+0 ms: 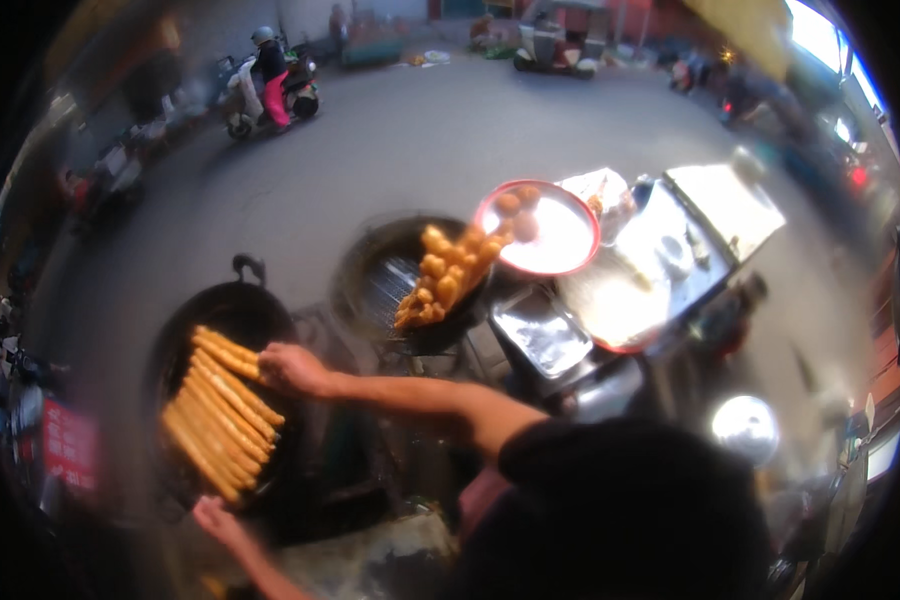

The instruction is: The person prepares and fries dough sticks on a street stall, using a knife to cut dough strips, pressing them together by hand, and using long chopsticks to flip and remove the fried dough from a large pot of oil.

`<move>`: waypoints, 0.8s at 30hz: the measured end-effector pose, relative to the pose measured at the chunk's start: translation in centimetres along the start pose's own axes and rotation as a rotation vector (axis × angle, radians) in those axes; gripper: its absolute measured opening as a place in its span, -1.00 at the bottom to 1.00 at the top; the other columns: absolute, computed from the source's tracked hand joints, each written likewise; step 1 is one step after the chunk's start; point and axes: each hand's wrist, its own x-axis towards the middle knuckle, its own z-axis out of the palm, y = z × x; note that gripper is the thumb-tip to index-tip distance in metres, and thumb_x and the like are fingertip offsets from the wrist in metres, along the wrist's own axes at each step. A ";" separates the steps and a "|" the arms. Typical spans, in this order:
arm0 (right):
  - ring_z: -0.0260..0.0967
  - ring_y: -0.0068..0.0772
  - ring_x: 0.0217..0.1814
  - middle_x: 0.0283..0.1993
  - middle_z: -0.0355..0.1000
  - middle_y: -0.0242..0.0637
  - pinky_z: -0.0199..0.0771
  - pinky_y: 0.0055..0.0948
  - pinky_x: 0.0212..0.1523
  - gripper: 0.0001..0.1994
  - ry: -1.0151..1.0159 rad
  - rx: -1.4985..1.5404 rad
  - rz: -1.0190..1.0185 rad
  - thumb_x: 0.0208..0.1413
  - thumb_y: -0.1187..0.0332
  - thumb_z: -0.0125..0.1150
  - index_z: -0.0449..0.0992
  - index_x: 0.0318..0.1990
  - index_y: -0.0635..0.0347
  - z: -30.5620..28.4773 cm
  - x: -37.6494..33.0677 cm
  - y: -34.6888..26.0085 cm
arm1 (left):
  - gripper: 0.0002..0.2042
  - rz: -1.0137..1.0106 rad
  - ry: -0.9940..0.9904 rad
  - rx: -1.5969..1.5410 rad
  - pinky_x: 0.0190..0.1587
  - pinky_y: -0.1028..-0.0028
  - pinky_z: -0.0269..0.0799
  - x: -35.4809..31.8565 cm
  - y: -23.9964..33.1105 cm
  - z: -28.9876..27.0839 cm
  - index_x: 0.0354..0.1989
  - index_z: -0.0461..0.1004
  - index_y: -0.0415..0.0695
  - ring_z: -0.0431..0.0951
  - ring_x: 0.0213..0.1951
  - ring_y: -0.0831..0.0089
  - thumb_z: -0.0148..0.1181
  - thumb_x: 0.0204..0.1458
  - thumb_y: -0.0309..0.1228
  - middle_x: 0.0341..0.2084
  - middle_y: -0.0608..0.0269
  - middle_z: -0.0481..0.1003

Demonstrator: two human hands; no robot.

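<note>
Golden fried dough sticks (225, 420) lie side by side over a black wok (220, 305) at the left. My right hand (295, 370) reaches across to the far right side of the row. Its fingers are closed at the end of the farthest stick; what they grip is hidden. My left hand (215, 517), somewhat blurred, is at the near ends of the sticks with its fingers drawn together; what it holds cannot be made out. Beyond my right arm, a heap of fried dough pieces (445, 280) sits over a second dark wok (370, 285).
A red-rimmed basin (560, 235) with round brown balls (518, 205) stands beyond the second wok. Right of it are a metal tray (542, 335) and a bright worktop (690, 240). A scooter rider (272, 75) and a three-wheeled vehicle (560, 45) are on the street.
</note>
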 end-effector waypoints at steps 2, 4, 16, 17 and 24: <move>0.46 0.08 -0.29 -0.31 0.42 -0.10 0.48 -0.08 -0.31 -0.95 0.005 0.098 0.052 0.14 0.42 0.23 0.49 -0.29 0.14 1.2 0.3 0.3 | -0.68 0.002 0.024 0.020 -0.27 0.45 0.40 0.8 -1.5 -1.3 -0.01 0.45 -0.27 0.45 -0.29 0.42 0.11 0.36 -0.21 -0.30 0.16 0.52; 0.45 0.06 -0.31 -0.33 0.41 -0.09 0.46 -0.08 -0.33 -0.95 0.019 0.097 0.041 0.19 0.41 0.19 0.47 -0.26 0.14 2.2 0.6 0.3 | -0.67 0.253 0.117 0.097 -0.55 0.61 0.17 3.0 -5.8 -2.4 -0.03 0.49 -0.18 0.26 -0.58 0.63 0.08 0.38 -0.13 -0.31 0.18 0.62; 0.42 0.10 -0.31 -0.42 0.44 -0.01 0.40 -0.07 -0.25 -0.87 -0.119 -0.051 0.012 0.24 0.34 0.18 0.50 -0.29 0.19 1.5 0.2 -2.0 | -0.70 0.168 0.132 0.126 -0.27 0.44 0.45 4.4 -9.2 -6.8 -0.04 0.47 -0.27 0.46 -0.36 0.39 0.07 0.38 -0.23 -0.23 0.08 0.57; 0.41 0.12 -0.28 -0.42 0.43 -0.01 0.41 -0.05 -0.23 -0.89 -0.136 -0.135 -0.063 0.24 0.35 0.20 0.49 -0.29 0.18 0.7 0.1 -1.9 | -0.70 0.070 0.096 0.095 -0.35 0.48 0.36 2.7 -6.5 -4.7 -0.02 0.47 -0.23 0.41 -0.40 0.46 0.06 0.38 -0.21 -0.24 0.12 0.59; 0.48 -0.02 -0.36 -0.41 0.51 -0.09 0.46 -0.11 -0.32 -0.90 0.212 -0.305 -0.263 0.27 0.34 0.25 0.57 -0.18 0.15 0.4 0.9 0.7 | -0.75 0.077 0.030 0.027 -0.47 0.62 0.19 -1.2 0.8 -0.4 0.03 0.47 -0.12 0.29 -0.49 0.67 0.03 0.38 -0.23 -0.29 0.26 0.61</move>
